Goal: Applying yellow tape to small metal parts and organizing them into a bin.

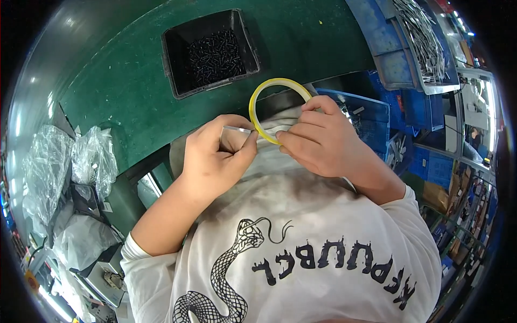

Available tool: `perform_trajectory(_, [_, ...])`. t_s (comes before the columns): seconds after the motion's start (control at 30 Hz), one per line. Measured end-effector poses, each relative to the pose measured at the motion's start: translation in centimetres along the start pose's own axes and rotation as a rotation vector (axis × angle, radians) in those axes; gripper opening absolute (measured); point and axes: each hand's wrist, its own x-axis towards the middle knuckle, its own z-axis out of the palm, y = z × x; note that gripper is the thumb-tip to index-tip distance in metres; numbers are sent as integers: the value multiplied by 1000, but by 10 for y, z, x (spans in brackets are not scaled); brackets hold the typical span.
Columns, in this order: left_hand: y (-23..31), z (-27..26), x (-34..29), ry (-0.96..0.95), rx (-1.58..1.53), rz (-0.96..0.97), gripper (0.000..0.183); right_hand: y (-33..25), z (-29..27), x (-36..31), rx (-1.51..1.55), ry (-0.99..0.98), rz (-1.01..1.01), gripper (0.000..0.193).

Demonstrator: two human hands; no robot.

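A yellow-rimmed roll of tape (278, 82) stands tilted in front of my chest. My right hand (320, 137) is closed on its right and lower side, with fingers and thumb on the rim. Close by on the left, my left hand (215, 156) is curled, thumb and forefinger pinched near the roll's left edge. A glossy, see-through strip (236, 129), apparently tape, runs across the gap between that thumb and forefinger. Whether anything else sits inside the left fist is hidden.
On the green table (129, 86) stands a black bin (171, 64) of small dark parts. Blue crates, one with thin metal pieces (423, 40), rise at the right. A blue bin (371, 110) sits beside my right hand. Clear plastic bags (94, 161) lie at the left.
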Motion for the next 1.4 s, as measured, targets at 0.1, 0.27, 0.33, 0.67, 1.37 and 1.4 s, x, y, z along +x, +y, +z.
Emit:
perform_trajectory(0.1, [-1, 1, -1, -8, -4, -29, 17, 1, 1, -1, 0, -10, -1, 30])
perform_trajectory(0.27, [-4, 2, 0, -14, 5, -18, 14, 2, 3, -3, -14, -6, -16, 27])
perform_trajectory(0.33, [-8, 2, -1, -14, 17, 2, 14, 2, 4, -4, -18, -3, -22, 27])
perform_trajectory(0.67, [-2, 1, -3, -73, -53, 0, 14, 1, 8, -7, 22, 63, 10, 39])
perform_trajectory(1.37, [-2, 7, -2, 48, 25, -80, 10, -6, 0, -1, -174, -43, -42, 21])
perform_trajectory(1.4, [-2, 6, -3, 49, 26, -79, 10, -7, 1, 0, -187, -39, -47, 19])
